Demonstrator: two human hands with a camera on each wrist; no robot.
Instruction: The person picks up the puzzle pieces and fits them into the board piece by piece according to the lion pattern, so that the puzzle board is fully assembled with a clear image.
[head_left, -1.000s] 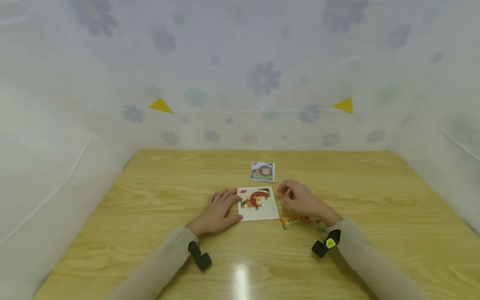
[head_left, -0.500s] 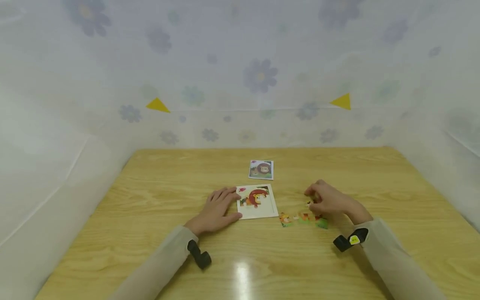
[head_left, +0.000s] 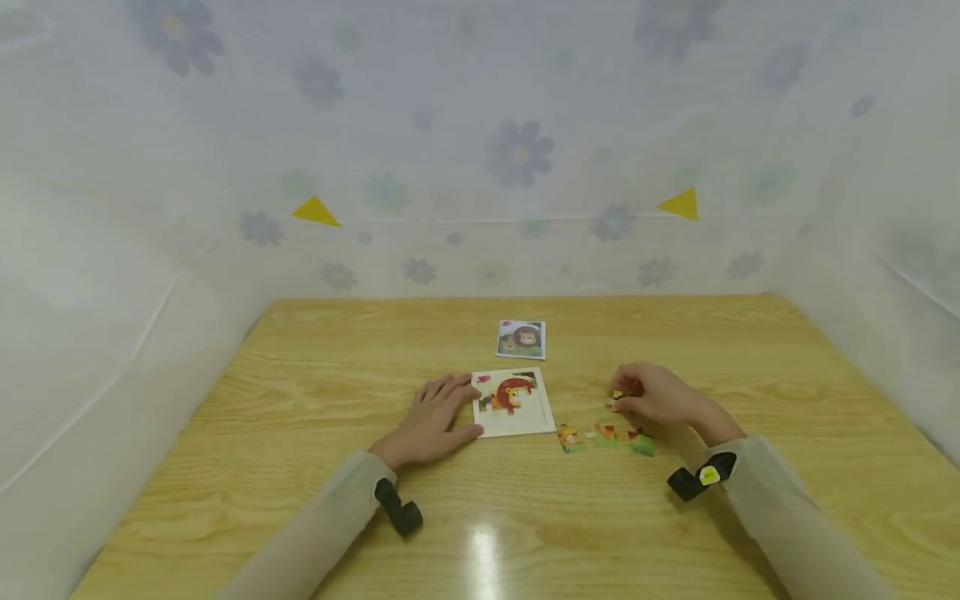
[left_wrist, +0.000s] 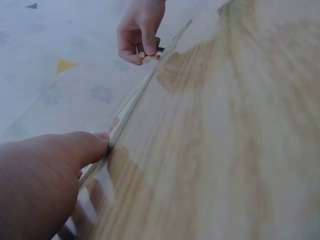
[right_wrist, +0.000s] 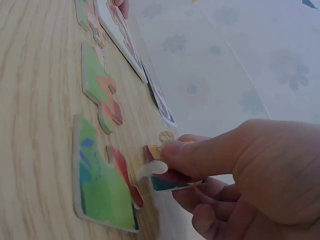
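While the left hand point(head_left: 435, 421) lies flat against the left edge of the puzzle board point(head_left: 514, 403) near the worktop's point(head_left: 300, 467) middle, the right hand point(head_left: 656, 396) pinches a puzzle piece point(head_left: 617, 398) just off the surface, to the board's right. Three loose pieces point(head_left: 606, 437) lie in a row between them — toward the near edge. A reference card point(head_left: 521, 339) sits behind the board; bare wood runs to every edge.

You wear long beige sleeves point(head_left: 322, 525), and a small black camera point(head_left: 400, 511) is strapped on each wrist; the right one point(head_left: 693, 481) has a yellow sticker.
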